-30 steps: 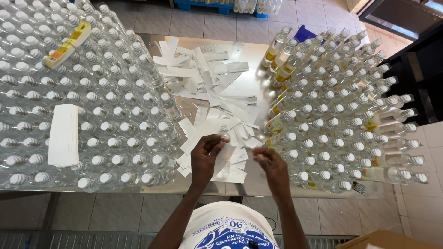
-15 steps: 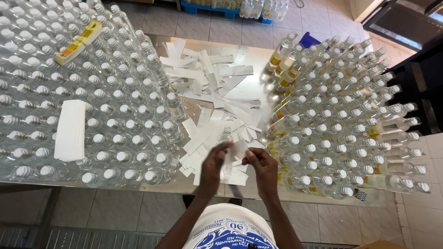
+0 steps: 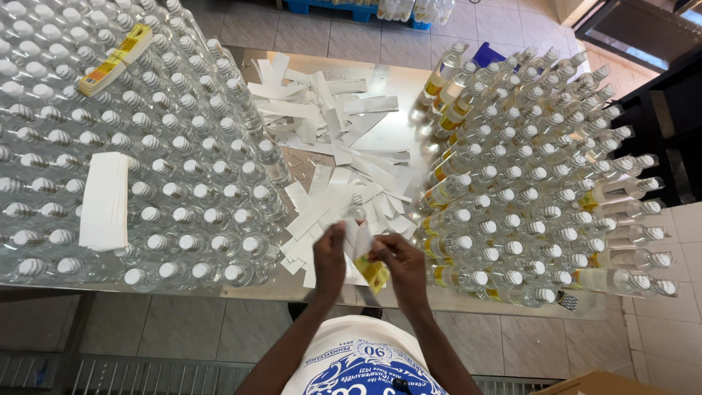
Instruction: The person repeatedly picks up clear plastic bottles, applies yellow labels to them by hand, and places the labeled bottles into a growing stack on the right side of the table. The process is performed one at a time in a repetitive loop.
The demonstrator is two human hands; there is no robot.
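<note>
Yellow sticker label [image 3: 375,272] — pinched at the fingertips of the right hand [image 3: 401,257], just above the near table edge [image 3: 453,301]. Left hand [image 3: 330,252] grips a white backing strip [image 3: 356,238] beside it; both hands are closed on paper, close together in the gap between the two bottle fields.

Handling note, as a judgement: peel slowly from one corner, keep fingertips off the adhesive face, hold the label flat so it does not curl onto itself, and drop the spent strip clear of the work.

Items about the hands:
- Loose white backing strips [image 3: 329,117] — long, narrow, scattered in a heap down the middle of the steel table.
- Clear bottles with white caps, left field [image 3: 183,168] — dense rows, no labels visible on them.
- Clear bottles, right field [image 3: 526,183] — several show a yellow label on the body.
- Stack of white strips [image 3: 104,200] — neat pile resting on the caps at left.
- Yellow label stack [image 3: 115,60] — narrow bundle lying on caps, far left.
- Blue object [image 3: 488,53] — behind the right field, kind unclear.
</note>
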